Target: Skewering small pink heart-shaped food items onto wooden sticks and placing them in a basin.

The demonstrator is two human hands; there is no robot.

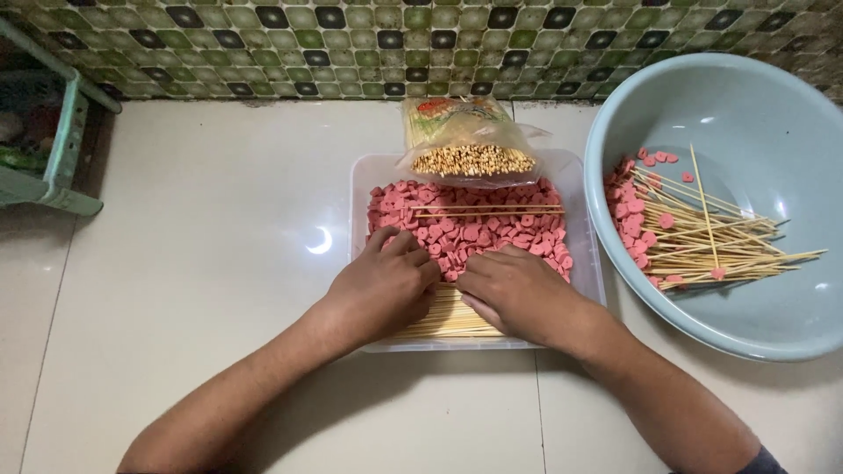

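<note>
Big pale-blue basin (pixel 773 290) on the right holds a small heap of finished skewers (pixel 694 233), pink slices threaded at one end. The clear tray (pixel 590 263) in the middle is full of loose pink sausage slices (pixel 479 230), so most is left. Bare bamboo sticks (pixel 443 320) lie under both hands: left hand (pixel 382 285) and right hand (pixel 518 294), fingers curled into the slices; what they pinch, I cannot tell.
</note>
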